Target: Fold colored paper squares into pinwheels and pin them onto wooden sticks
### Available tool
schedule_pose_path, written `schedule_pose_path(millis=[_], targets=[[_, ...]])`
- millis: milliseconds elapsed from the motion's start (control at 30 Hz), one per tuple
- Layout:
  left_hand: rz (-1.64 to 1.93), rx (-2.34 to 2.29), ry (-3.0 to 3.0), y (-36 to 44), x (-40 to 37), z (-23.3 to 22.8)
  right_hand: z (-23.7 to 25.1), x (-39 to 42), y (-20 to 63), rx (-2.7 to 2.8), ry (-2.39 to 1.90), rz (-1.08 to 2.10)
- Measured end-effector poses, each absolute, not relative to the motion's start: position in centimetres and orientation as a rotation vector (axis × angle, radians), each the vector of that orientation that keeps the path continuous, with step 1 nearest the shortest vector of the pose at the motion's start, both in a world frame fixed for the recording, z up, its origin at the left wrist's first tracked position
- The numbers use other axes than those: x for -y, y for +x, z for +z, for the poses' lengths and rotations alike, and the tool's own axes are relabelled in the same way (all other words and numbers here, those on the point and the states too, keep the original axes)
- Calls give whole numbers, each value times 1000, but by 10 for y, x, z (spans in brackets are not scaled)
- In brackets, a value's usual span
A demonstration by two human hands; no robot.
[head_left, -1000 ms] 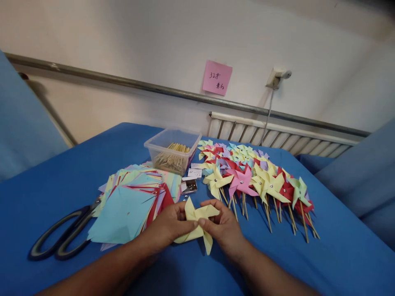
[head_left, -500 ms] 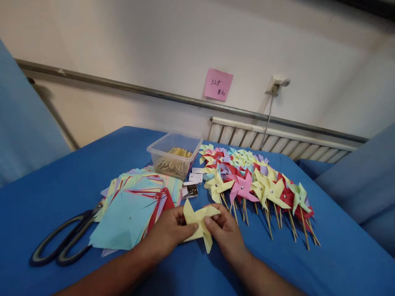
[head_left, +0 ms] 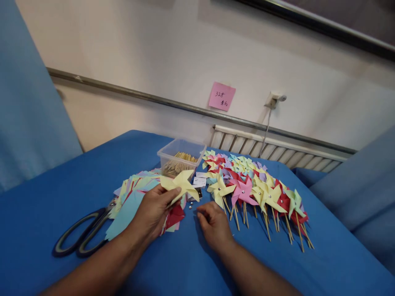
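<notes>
My left hand (head_left: 154,207) pinches a pale yellow folded-paper pinwheel (head_left: 180,186) between thumb and fingers, holding it up above the paper stack. My right hand (head_left: 214,224) is low over the blue cloth with its fingers curled together. Whether anything is in its fingertips is hidden. Just left of it lie a few small shiny thumbtacks (head_left: 190,205) on the cloth. The small open box (head_left: 200,193) behind them is partly covered by the pinwheel. Finished pinwheels on sticks (head_left: 242,191) lie to the right of my right hand.
A stack of coloured paper squares (head_left: 129,209) lies at left, with large scissors (head_left: 89,230) beside it. Behind stands a clear plastic tub (head_left: 166,156) of wooden sticks. Small white cards (head_left: 199,181) lie near it. A radiator (head_left: 237,144) is past the table's far edge.
My right hand has let go of the yellow pinwheel and moved down to the cloth. My left hand has lifted the pinwheel up and left. Loose thumbtacks now show on the cloth.
</notes>
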State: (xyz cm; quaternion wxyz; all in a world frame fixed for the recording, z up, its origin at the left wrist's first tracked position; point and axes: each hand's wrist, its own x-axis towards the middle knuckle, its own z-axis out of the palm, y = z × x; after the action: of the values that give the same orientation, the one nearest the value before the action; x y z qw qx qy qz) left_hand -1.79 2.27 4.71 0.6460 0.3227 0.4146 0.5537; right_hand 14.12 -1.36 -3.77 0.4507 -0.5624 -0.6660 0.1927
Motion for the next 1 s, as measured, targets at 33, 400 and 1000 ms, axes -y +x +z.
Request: schedule_pose_path(millis=[33,400,1000], targets=[[1246,-948,745,-17,-22,45,-36,12,138,1707,-1405,438],[1133,-997,820,-14,-20,30,-27,-1,120,2024,-1640,146],[1091,-1103,805,-13,-21,30,-28,-6,137,1978,-1641,273]])
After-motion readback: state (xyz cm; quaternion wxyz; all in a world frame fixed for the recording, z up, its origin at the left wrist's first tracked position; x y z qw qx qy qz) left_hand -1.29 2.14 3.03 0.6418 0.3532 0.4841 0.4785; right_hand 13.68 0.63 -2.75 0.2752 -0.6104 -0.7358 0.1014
